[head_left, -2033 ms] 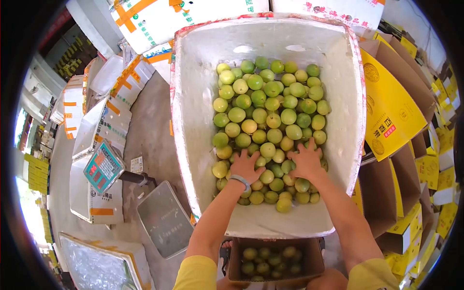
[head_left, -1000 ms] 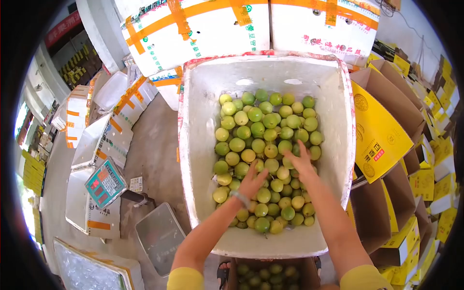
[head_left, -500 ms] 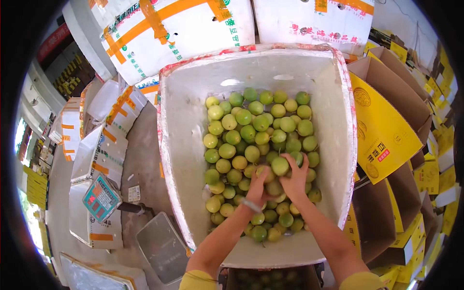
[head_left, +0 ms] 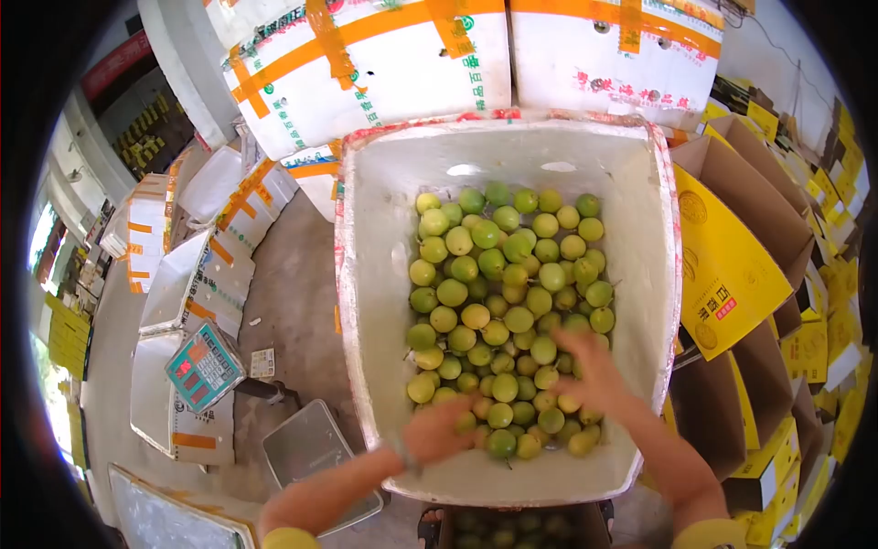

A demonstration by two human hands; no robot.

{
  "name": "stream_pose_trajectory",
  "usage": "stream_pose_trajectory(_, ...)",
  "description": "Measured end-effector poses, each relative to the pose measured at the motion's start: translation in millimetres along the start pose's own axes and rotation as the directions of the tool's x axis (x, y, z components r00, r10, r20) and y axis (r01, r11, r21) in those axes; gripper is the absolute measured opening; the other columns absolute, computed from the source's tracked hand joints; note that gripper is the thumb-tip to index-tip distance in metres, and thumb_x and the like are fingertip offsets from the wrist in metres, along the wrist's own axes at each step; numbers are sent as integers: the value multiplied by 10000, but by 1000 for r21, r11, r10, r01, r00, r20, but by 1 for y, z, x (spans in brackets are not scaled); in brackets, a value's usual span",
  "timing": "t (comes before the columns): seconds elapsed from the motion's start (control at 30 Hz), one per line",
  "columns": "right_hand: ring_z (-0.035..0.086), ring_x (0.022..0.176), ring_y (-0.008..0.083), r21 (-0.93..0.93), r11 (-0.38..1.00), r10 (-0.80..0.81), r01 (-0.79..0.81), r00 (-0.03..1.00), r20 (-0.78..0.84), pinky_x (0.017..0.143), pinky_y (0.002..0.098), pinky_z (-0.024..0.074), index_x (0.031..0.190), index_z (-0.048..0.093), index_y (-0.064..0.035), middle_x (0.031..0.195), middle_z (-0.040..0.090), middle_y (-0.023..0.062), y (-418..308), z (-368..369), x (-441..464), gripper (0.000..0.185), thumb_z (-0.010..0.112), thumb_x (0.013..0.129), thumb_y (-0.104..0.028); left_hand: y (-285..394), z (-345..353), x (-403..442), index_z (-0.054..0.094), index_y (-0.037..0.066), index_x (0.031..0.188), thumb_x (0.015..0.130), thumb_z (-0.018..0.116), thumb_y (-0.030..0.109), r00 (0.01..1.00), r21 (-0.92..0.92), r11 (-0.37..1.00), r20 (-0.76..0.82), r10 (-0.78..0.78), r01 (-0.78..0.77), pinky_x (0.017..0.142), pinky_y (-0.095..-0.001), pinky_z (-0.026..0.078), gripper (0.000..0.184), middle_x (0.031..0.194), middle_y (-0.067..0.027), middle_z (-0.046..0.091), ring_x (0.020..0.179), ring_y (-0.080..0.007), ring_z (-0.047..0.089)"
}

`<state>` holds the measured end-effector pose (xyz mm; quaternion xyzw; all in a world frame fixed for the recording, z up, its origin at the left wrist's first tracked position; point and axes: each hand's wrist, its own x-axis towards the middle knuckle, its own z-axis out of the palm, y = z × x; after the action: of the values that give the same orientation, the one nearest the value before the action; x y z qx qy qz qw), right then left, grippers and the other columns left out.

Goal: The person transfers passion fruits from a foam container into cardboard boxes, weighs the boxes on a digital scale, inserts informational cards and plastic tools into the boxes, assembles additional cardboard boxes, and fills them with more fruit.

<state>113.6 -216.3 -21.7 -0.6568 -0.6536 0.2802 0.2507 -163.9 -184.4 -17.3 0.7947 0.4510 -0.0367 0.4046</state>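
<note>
A deep white foam box (head_left: 380, 302) holds many round green and yellow-green passion fruits (head_left: 491, 263) in a loose heap. Low at the heap's left side, my left hand (head_left: 439, 432) hovers over the near fruits, its fingers stretched out and somewhat blurred. My right hand (head_left: 594, 373) is over the right part of the heap, fingers apart and smeared by motion. Neither hand shows a fruit in its grip. Whether the fingertips touch the fruits below, I cannot tell.
Taped white foam boxes (head_left: 384, 78) stand behind. On the left are a scale display (head_left: 203, 368), its metal platform (head_left: 309, 446) and open foam boxes (head_left: 178, 274). Yellow cartons (head_left: 727, 261) crowd the right. Below the foam box, a dark container (head_left: 457, 531) holds more fruits.
My hands have come apart and no longer hold the fruits they gripped. My left hand moved left and nearer me, my right hand slightly right and nearer. The whole view has shifted.
</note>
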Motion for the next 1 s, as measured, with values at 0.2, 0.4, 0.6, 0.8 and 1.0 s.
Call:
stream_pose_trajectory(0.2,332,1231,482,-292,957,-53,7,988,-148,984,505,367,1420,208,-300,1389,273,267,-15,12,158,1047,830,578,-257,-24,-50,150,231,187,1425,723,712,351,799,327,942,-585,142,72,955,-511,352,866,1279,-188,421,1176,-394,395)
stream_pose_trajectory(0.4,345,1194,503,-394,918,-15,-31,994,-112,944,500,420,1404,222,-356,1387,284,236,-35,29,212,1084,842,522,-246,-26,-56,188,249,233,1406,741,681,402,784,477,831,-615,82,287,802,-433,452,811,1185,-136,527,961,-333,573)
stream_pose_trajectory(0.6,352,1214,462,-318,946,-54,62,998,35,941,515,425,1301,399,-348,1422,265,153,-21,48,213,864,792,546,-194,-22,-40,171,340,152,1323,826,553,397,759,47,959,-622,-192,280,624,-497,471,594,796,-199,646,747,-372,622)
stream_pose_trajectory(0.8,316,1220,413,-537,831,-68,144,985,160,829,659,400,1232,517,-340,1423,255,118,-45,74,167,688,728,624,-95,-60,2,162,318,22,1362,778,571,409,812,-466,877,-464,-354,116,798,-409,474,745,1117,-263,578,944,-378,598)
stream_pose_trajectory(1.0,374,1169,414,-601,792,-93,104,994,49,785,574,449,1148,589,-279,1410,261,138,-31,95,157,559,698,660,-30,-65,-3,169,370,6,1316,769,597,408,872,-622,769,-286,-398,147,915,-394,408,715,1228,-240,520,1111,-370,517)
